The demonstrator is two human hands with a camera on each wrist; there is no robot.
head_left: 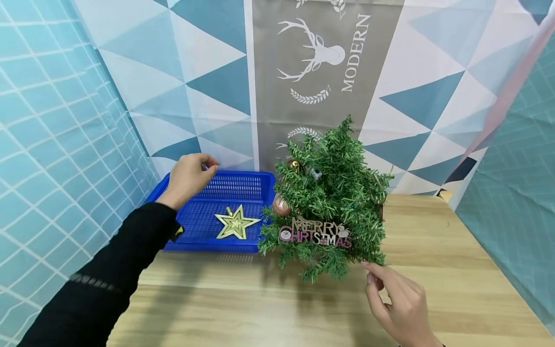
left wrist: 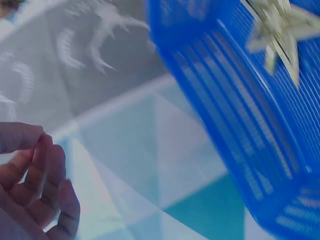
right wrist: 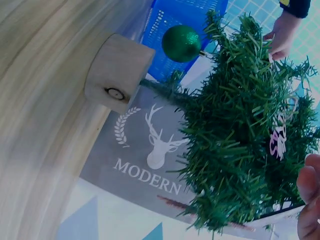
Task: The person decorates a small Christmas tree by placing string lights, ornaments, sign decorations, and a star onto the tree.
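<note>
A small artificial Christmas tree (head_left: 334, 188) stands on the table with a "Merry Christmas" sign (head_left: 318, 233) on its front branches. Over the back left of the blue basket (head_left: 260, 248), my left hand (head_left: 191, 178) hovers with bent fingers. In the left wrist view, thumb and fingertips come close together with nothing visible between them. A gold star ornament (head_left: 235, 223) lies in the basket. At the tree's lower right, my right hand (head_left: 401, 301) has its index fingertip against or very near the lowest branches. The right wrist view shows only part of its fingers (right wrist: 310, 180).
A pink ball (head_left: 281, 206) and a small gold ornament (head_left: 295, 165) hang on the tree's left side. The right wrist view shows a green ball (right wrist: 181, 43) and the round wooden base (right wrist: 120, 72). Patterned cloth (head_left: 217, 72) hangs behind the wooden table (head_left: 433, 241).
</note>
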